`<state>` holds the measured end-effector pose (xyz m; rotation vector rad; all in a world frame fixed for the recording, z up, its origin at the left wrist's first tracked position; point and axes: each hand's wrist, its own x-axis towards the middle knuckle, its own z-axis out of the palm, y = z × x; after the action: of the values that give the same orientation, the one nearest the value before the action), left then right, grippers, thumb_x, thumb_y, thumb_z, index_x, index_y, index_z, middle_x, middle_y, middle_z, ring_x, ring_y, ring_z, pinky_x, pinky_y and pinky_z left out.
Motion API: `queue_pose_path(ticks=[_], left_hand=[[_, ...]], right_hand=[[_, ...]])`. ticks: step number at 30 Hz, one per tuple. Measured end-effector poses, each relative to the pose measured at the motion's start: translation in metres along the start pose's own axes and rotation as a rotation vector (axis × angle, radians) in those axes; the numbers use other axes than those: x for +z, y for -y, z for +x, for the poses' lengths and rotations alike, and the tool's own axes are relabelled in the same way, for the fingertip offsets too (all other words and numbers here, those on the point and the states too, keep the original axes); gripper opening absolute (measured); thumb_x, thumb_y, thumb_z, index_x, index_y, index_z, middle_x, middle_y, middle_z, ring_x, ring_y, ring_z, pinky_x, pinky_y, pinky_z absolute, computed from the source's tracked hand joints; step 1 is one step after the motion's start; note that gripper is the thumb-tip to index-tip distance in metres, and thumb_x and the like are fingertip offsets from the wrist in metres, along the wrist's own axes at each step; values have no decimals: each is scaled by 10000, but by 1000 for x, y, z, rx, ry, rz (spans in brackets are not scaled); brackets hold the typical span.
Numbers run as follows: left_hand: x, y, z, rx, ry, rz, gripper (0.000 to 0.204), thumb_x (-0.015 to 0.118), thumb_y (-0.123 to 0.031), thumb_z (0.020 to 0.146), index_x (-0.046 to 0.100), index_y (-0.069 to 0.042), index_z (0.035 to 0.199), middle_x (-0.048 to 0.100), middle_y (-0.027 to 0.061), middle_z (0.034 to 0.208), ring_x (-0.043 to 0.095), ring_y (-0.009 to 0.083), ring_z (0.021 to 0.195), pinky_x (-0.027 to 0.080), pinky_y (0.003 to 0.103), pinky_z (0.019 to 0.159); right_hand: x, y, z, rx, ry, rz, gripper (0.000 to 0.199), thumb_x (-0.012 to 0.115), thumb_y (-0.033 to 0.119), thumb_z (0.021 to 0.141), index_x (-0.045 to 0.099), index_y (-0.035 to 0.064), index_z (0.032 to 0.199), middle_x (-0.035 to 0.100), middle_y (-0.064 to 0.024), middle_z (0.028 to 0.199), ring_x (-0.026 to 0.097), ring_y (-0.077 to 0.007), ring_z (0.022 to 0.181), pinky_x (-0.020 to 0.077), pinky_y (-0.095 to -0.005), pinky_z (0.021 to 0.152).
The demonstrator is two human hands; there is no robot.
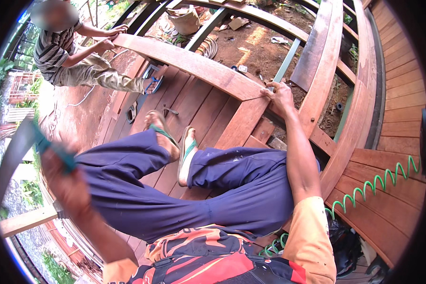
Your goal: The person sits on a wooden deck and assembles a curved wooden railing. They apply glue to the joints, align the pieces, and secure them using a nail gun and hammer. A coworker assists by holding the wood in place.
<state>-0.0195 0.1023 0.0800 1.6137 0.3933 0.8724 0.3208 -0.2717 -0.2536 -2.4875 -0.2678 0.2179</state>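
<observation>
My left hand [67, 173], smeared by motion, is wrapped around a teal-handled tool [14, 158] with a broad, curved dark-grey head; its exact kind is unclear. It is raised at the left, beside my thigh. My right hand [280, 98] is closed, fingertips pressed at the mitred corner where a long reddish plank [189, 66] meets a shorter plank [244, 120]. A small pale bit shows by its fingers, too small to name. At the far left, another person's hands [112, 40] rest on the long plank's other end.
Decking boards [175, 94] lie under my feet, with a small metal tool [170, 110] on them. Dark beams and a green-grey metal bar [287, 59] cross open ground beyond. A coiled green hose [374, 184] runs at right. A bucket [183, 20] stands at the far side.
</observation>
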Motion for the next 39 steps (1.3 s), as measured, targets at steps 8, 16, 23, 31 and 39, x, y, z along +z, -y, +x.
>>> queue_pose_path(ticks=[8, 16, 23, 31, 39], left_hand=[[227, 314, -79, -690, 465, 92, 140, 733, -174, 989, 721, -71, 1083, 673, -36, 899, 555, 57, 777, 470, 261, 718], [227, 354, -109, -967, 546, -38, 181, 736, -128, 959, 739, 21, 1062, 717, 19, 920, 610, 81, 826, 512, 281, 768], [218, 353, -95, -1146, 535, -227, 313, 749, -216, 993, 699, 30, 1180, 722, 26, 1023, 631, 68, 890, 525, 253, 808], [221, 350, -88, -993, 695, -37, 308, 757, -261, 986, 725, 9, 1129, 687, -14, 932, 562, 44, 830, 465, 233, 730], [229, 347, -87, -935, 698, -11, 288, 737, -239, 995, 725, 16, 1128, 679, -32, 927, 554, 41, 838, 458, 237, 739]], right_hand=[[1, 5, 3, 23, 92, 146, 367, 845, 330, 856, 796, 103, 1141, 682, -138, 1023, 686, -280, 958, 553, -416, 850], [-12, 5, 3, 132, 173, 163, 291, 821, 237, 889, 779, 71, 1124, 666, -106, 987, 647, -228, 907, 528, -386, 823], [-18, 15, 7, 298, 273, 358, 242, 825, 149, 888, 763, 22, 1085, 654, -26, 917, 597, -112, 825, 522, -309, 764], [-16, 7, 11, 178, 268, 232, 259, 830, 167, 879, 760, 20, 1080, 662, -47, 918, 603, -121, 837, 518, -314, 770], [-16, 8, 10, 183, 254, 238, 272, 837, 183, 871, 756, 22, 1075, 661, -56, 913, 597, -134, 827, 513, -326, 762]])
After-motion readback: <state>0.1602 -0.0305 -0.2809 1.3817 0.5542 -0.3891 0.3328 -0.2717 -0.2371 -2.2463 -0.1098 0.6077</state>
